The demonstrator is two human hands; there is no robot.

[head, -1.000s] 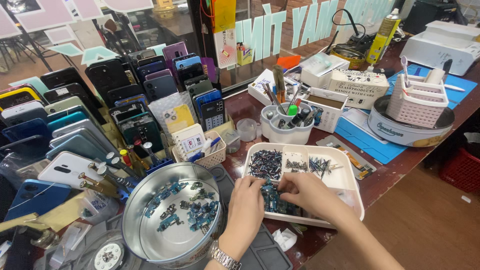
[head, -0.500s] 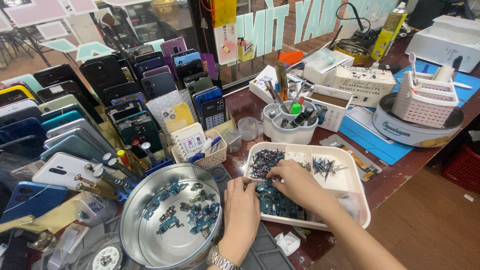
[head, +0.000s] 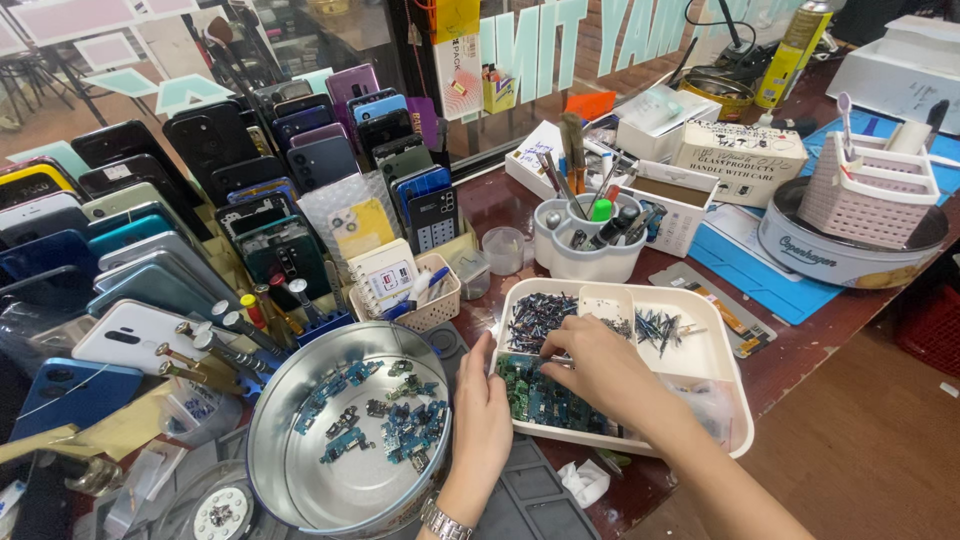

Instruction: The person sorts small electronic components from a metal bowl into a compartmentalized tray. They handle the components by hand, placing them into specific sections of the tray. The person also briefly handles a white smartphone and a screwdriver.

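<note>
While the left hand (head: 480, 420) steadies the white tray's (head: 725, 370) edge, the right hand (head: 600, 365) picks inside.

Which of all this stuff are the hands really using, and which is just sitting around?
In use:
- left hand, on the edge of the white tray
- right hand, picking in the tray
- small green circuit boards
- round metal tin of small blue parts

Just lying about:
- phone backs
- tool cup
- spray can
- pink basket

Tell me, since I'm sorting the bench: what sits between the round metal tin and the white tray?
In the head view, the left hand rests between the round metal tin and the white tray.
</note>
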